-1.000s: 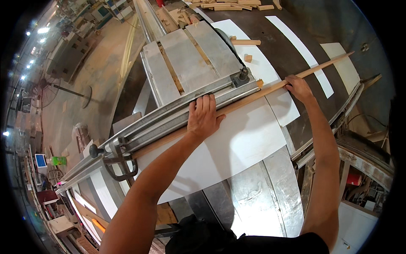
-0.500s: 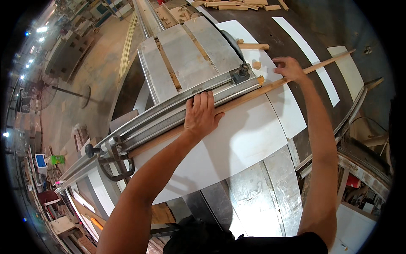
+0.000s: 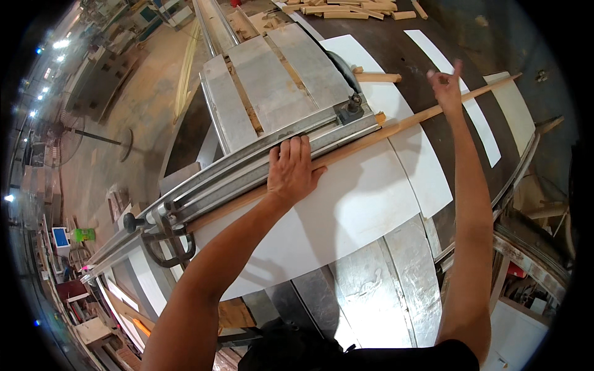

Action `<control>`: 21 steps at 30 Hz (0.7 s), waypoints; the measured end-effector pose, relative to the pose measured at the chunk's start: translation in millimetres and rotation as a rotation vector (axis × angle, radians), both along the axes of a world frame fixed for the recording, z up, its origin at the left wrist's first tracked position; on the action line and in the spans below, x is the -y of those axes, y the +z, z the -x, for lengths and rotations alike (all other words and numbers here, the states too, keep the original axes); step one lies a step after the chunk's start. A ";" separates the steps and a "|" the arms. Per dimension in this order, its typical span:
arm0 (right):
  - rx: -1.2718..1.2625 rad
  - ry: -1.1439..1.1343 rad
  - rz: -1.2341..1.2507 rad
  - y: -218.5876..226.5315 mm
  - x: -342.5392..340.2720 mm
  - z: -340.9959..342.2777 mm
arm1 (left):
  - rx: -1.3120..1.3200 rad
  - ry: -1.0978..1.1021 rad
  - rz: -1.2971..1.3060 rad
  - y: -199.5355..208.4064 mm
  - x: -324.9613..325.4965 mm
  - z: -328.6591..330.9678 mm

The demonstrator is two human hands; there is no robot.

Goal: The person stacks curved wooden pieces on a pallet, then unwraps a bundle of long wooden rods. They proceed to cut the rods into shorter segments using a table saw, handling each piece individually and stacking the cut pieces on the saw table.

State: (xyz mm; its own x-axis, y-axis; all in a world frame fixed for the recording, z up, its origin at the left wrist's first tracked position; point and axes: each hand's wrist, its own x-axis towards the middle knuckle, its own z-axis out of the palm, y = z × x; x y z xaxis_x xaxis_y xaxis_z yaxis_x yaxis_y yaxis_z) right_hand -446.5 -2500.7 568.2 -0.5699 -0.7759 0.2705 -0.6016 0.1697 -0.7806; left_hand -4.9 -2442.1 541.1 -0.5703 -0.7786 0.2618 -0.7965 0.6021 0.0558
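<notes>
One long wooden strip [image 3: 352, 148] is lying under the left hand [image 3: 289, 170], running out from the grip both ways along the near side of a metal rail [image 3: 241, 179]. The left hand's fingers are hooking over the rail while its thumb is reaching past the strip, clasping the two together. Farther out, beyond the grip to the right, the right hand [image 3: 447, 86] is hovering past the strip, blurred, fingers spread. Below the grip, a white panel [image 3: 346, 204] is lying under the strip; left and nearer, a dark loop handle [image 3: 162, 262] is hanging at the rail. Beyond the grip, a slotted metal plate [image 3: 266, 80] is sitting behind the rail, and wood offcuts [image 3: 346, 9] are lying heaped farther off.
</notes>
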 end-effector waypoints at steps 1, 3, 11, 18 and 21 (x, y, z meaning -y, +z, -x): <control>-0.185 0.142 -0.094 -4.4 -10.2 15.6 | -0.008 -0.017 -0.004 0.1 0.8 2.9; -0.441 0.433 -0.167 -15.1 -30.2 39.1 | -0.010 -0.039 -0.016 0.6 0.3 4.9; -0.770 0.440 -0.491 6.5 -63.7 12.0 | -0.052 -0.030 -0.030 -1.7 0.6 1.0; -0.653 0.580 -0.323 -14.2 -63.7 30.9 | -0.034 -0.022 -0.045 -1.0 -0.2 2.0; -0.666 0.575 -0.333 -14.7 -64.1 29.1 | -0.022 -0.013 -0.054 -0.8 0.0 3.3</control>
